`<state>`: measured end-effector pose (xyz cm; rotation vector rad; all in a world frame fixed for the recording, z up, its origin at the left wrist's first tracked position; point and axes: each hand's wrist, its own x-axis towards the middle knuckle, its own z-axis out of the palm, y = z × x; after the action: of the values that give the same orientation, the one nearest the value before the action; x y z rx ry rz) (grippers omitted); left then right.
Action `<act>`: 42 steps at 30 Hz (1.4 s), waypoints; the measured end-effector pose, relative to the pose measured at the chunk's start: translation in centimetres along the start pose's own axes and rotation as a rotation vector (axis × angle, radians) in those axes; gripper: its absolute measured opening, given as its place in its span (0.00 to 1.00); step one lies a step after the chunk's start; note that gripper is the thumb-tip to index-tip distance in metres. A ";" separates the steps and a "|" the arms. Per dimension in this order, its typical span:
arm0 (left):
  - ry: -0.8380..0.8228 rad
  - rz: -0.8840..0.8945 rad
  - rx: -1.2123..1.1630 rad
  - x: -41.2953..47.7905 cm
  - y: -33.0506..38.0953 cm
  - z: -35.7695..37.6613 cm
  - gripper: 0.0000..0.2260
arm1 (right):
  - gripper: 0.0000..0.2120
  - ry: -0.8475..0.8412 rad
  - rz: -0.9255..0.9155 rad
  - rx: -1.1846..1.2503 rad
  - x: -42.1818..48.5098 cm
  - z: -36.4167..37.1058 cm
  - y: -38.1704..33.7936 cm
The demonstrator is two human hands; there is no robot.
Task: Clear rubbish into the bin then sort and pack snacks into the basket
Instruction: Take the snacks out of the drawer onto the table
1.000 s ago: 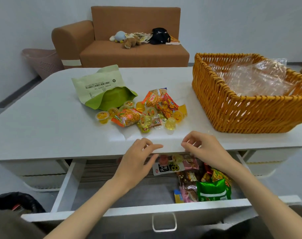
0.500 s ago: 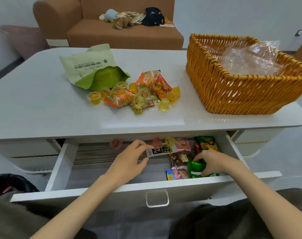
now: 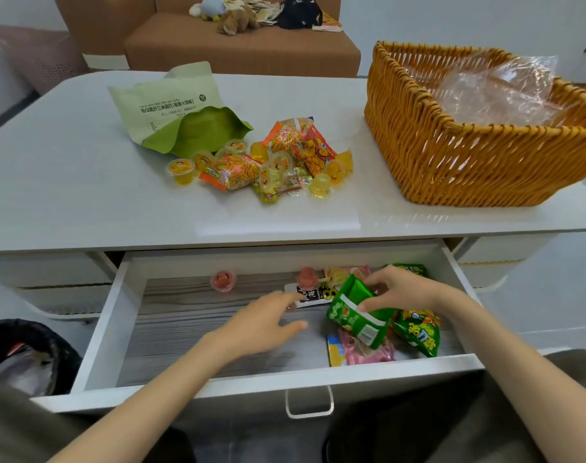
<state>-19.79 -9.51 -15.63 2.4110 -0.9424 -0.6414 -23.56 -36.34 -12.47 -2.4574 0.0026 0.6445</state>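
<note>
My right hand [image 3: 403, 290] grips a green snack packet [image 3: 356, 314] lifted a little above the right side of the open drawer [image 3: 218, 384]. My left hand [image 3: 263, 324] hovers open over the drawer's bare middle, fingers toward a white-and-black packet [image 3: 310, 294]. More packets lie in the drawer: another green one [image 3: 418, 332], a pink one [image 3: 365, 352], and a red jelly cup [image 3: 223, 280]. On the table, a pile of jelly cups and orange snack packs [image 3: 274, 162] sits beside an opened pale green bag [image 3: 181, 108]. The wicker basket [image 3: 452, 155] stands at the right with clear plastic [image 3: 495, 88] inside.
A black-lined bin [image 3: 27, 355] stands on the floor at the lower left. Behind the white table [image 3: 67, 182] is a brown sofa [image 3: 238, 45] with soft toys, and a pink basket [image 3: 34, 51] at the far left.
Both hands dropped from the table edge into the drawer. My right hand took hold of the green packet and raised it; my left hand drifted right across the drawer.
</note>
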 end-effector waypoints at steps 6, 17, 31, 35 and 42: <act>-0.039 -0.077 -0.484 2.8 1.1 -0.5 0.25 | 0.08 0.041 -0.031 0.431 0.9 2.1 -2.3; 0.028 -0.395 -0.489 2.9 -4.3 -1.4 0.13 | 0.13 0.419 -0.130 -0.164 6.2 3.9 0.2; -0.051 -0.486 -0.468 3.1 -4.5 -1.7 0.14 | 0.30 0.251 -0.054 -0.556 7.0 5.0 -0.3; -0.066 -0.500 -0.512 3.2 -4.4 -1.7 0.12 | 0.26 0.220 -0.053 -0.617 6.9 5.1 -0.7; -0.049 -0.481 -0.622 2.6 -4.3 -1.6 0.11 | 0.24 0.171 -0.127 -0.858 7.0 5.0 -1.5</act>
<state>-15.07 -8.17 -17.49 2.0423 -0.1147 -0.9924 -19.40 -31.34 -18.33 -3.2877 -0.4438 0.4201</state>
